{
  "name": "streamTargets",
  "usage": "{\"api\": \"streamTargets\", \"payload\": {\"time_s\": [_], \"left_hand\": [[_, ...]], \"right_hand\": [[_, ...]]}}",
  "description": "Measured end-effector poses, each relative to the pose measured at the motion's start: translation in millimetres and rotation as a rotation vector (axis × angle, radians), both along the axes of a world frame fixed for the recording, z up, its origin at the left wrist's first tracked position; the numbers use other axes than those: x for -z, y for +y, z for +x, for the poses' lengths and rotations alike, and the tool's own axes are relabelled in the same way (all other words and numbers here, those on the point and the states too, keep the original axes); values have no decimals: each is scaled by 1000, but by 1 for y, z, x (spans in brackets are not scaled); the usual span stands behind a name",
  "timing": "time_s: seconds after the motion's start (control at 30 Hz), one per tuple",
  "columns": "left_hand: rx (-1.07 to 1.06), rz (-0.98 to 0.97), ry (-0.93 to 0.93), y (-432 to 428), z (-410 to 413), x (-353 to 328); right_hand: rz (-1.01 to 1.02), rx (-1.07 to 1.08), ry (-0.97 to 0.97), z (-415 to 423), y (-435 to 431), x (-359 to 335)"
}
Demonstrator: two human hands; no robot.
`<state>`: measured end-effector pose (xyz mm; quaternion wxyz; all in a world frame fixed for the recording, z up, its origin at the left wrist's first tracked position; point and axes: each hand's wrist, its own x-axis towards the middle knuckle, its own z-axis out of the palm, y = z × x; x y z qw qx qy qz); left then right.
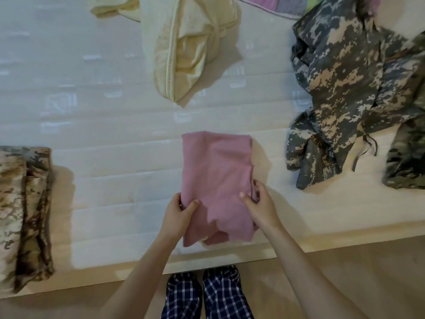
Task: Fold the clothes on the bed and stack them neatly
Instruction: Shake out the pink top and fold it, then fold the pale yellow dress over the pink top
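A folded pink garment (216,171) lies on the white mattress (103,139) near its front edge. My left hand (178,212) grips the garment's near left edge, thumb on top. My right hand (258,203) pinches the near right edge, fingers curled into the fold. A folded tan camouflage garment (23,210) lies at the left of the bed. A crumpled grey camouflage garment (349,88) sprawls at the right. A pale yellow piece with a zipper (184,51) lies unfolded at the back.
A second, greener camouflage piece (407,157) lies at the far right edge. Pink and grey fabric (276,3) shows at the top. The mattress front edge (230,261) runs just before my checked trouser legs (204,295) and the tan floor.
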<state>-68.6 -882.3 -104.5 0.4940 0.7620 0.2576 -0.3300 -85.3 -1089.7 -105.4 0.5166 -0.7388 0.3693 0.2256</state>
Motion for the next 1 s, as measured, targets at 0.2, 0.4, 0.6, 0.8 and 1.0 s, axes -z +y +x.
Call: {"api": "streamTargets", "payload": {"time_s": [0.2, 0.4, 0.6, 0.8, 1.0], "left_hand": [[91, 120, 69, 54, -35, -15], [196, 444, -300, 109, 18, -8], [444, 692, -456, 140, 78, 16], [621, 732, -398, 159, 74, 36], [612, 640, -273, 164, 89, 22]], "right_hand": [[32, -98, 140, -24, 50, -13], [-392, -52, -131, 54, 60, -40], [-433, -301, -354, 211, 94, -38], [-523, -416, -162, 289, 144, -6], [-240, -130, -468, 270, 150, -16]]}}
